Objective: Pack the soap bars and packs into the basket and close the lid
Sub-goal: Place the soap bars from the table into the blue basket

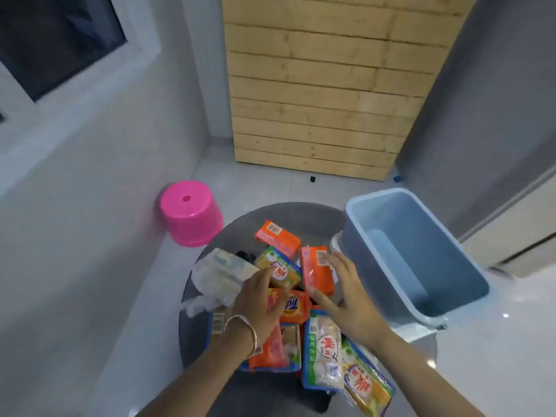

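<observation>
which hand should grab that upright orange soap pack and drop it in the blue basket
Probably the right hand. It is already spread against the orange soap pack, and the blue basket stands empty on that same side. The left hand is on the yellow pack, farther away.

I look down on a round grey table [198, 335] standing on a pale, glossy tiled floor [258, 179] that throws back small spots of light. To my left a light grey wall [99, 182] carries a white-framed window [60, 43], dark behind the glass. Ahead, a panel of pale wooden planks [328, 85] leans upright between grey walls. A pink plastic stool [191, 213] sits on the floor near the left wall, just beside the table.
</observation>
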